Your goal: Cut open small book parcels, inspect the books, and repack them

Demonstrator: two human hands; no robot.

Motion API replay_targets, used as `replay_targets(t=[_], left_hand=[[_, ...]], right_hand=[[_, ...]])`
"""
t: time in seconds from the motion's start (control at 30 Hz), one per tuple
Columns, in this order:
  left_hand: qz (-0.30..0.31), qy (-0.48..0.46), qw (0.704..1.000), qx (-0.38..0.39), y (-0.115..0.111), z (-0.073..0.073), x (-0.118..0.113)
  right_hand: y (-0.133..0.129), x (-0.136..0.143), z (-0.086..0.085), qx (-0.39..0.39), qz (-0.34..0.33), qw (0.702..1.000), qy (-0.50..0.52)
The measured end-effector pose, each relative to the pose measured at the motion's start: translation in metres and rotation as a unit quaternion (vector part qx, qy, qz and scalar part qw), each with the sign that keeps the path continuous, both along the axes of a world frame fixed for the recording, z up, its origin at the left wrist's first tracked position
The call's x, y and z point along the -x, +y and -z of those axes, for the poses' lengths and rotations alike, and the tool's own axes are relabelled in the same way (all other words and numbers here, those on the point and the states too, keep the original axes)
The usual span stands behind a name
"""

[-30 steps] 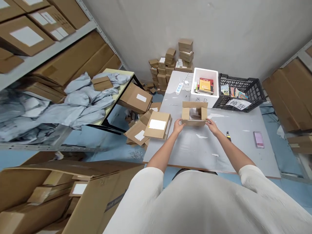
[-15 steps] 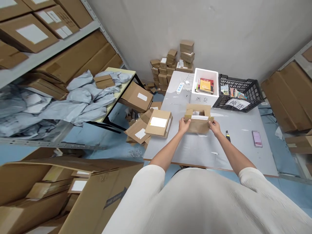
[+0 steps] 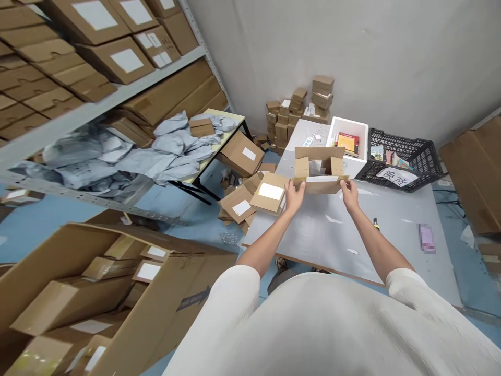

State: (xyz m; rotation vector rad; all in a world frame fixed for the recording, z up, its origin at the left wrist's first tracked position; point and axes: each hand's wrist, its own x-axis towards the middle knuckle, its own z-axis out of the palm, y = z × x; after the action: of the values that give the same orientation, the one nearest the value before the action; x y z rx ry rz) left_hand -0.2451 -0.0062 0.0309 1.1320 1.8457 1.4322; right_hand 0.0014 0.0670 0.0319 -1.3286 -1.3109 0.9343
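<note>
Between my two hands is a small cardboard box (image 3: pixel 323 187) with its top flaps raised and its opening showing. My left hand (image 3: pixel 295 197) grips its near left corner, thumb on the edge. At the near right corner my right hand (image 3: pixel 349 194) pinches the cardboard the same way. The box is held up over the grey table (image 3: pixel 313 237); whether it touches the top I cannot tell. A flat cardboard parcel (image 3: pixel 269 192) with a white label lies just left of my left hand. A utility knife (image 3: pixel 376 223) rests to the right of my right forearm, partly hidden.
A white foam box (image 3: pixel 358 162) with books and a black crate (image 3: pixel 403 151) stand at the table's back. A pixelated pinkish item (image 3: pixel 426 238) lies at right. Grey parcels (image 3: pixel 172 151) fill the left-hand table and shelf. A big open carton (image 3: pixel 188 271) sits lower left.
My view has swung left, so most things shift right in the picture. The small box has been lifted or moved away from me, and its flaps now show wider apart.
</note>
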Motion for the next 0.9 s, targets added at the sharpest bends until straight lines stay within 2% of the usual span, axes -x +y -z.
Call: replay_targets(t=[0.17,0.3,0.43,0.53,0.6,0.7,0.8,0.9], left_hand=[[-0.035,-0.003,0.998,-0.050,-0.010,-0.020,0.084],[-0.074,0.025,0.996,-0.048,-0.029,-0.023,0.163],[-0.119,0.035,0.992,-0.031,-0.045,-0.011,0.236],[-0.121,0.014,0.993,-0.006,-0.053,0.009,0.275],[-0.112,-0.010,0.993,0.034,-0.057,0.027,0.291],[-0.099,-0.035,0.991,0.084,-0.063,0.056,0.301],[-0.072,-0.048,0.991,0.104,-0.065,0.081,0.296],[-0.032,-0.068,0.988,0.135,-0.061,0.097,0.285]], right_hand=[[0.012,0.088,-0.022,-0.028,-0.050,0.998,-0.036],[0.011,0.178,-0.026,-0.026,-0.102,0.994,-0.009],[0.011,0.259,-0.020,-0.014,-0.155,0.988,-0.004],[0.014,0.303,-0.007,0.006,-0.215,0.977,0.016],[0.014,0.321,0.007,0.039,-0.223,0.974,0.022],[0.010,0.327,0.031,0.093,-0.196,0.976,-0.008],[0.003,0.313,0.055,0.121,-0.190,0.973,-0.050],[-0.001,0.293,0.075,0.147,-0.171,0.970,-0.093]])
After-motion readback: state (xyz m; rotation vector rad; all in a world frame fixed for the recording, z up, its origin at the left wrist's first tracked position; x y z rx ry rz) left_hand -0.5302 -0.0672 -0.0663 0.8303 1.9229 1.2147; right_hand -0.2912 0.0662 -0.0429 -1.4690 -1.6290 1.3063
